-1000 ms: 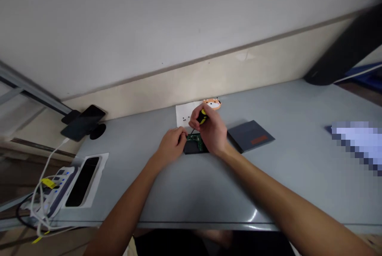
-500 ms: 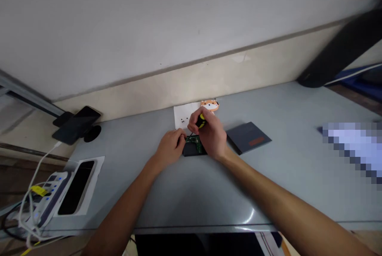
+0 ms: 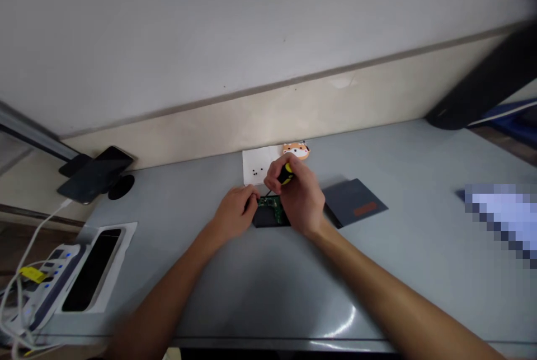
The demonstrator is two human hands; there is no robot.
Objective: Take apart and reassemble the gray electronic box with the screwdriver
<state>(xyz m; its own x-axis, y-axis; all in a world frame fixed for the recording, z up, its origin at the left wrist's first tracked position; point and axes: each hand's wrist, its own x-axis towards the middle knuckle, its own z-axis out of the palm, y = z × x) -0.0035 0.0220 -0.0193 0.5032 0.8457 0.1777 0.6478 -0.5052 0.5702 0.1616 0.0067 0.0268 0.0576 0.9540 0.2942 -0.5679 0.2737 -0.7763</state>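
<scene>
My right hand [image 3: 300,195] is closed around a black and yellow screwdriver [image 3: 287,174], its shaft slanting down to the left. Below its tip lies a green circuit board [image 3: 276,209] in a flat black casing [image 3: 266,218], partly covered by both hands. My left hand [image 3: 237,210] grips the casing's left edge with bent fingers. Behind them, a white sheet of paper [image 3: 254,159] carries several tiny dark screws [image 3: 254,172]. A dark grey flat cover [image 3: 350,200] with a reddish-brown label rests just right of my right hand.
An orange and white animal-face item [image 3: 296,150] lies by the paper near the wall. On the left are a phone on a stand [image 3: 95,174], another phone [image 3: 94,270] lying on white paper, and a power strip [image 3: 56,287] with white cables. A black column [image 3: 474,80] stands at the right.
The camera view has shifted slightly, so the left-hand items sit further left. Both hands stay at the casing, and the screwdriver remains in my right hand at nearly the same angle.
</scene>
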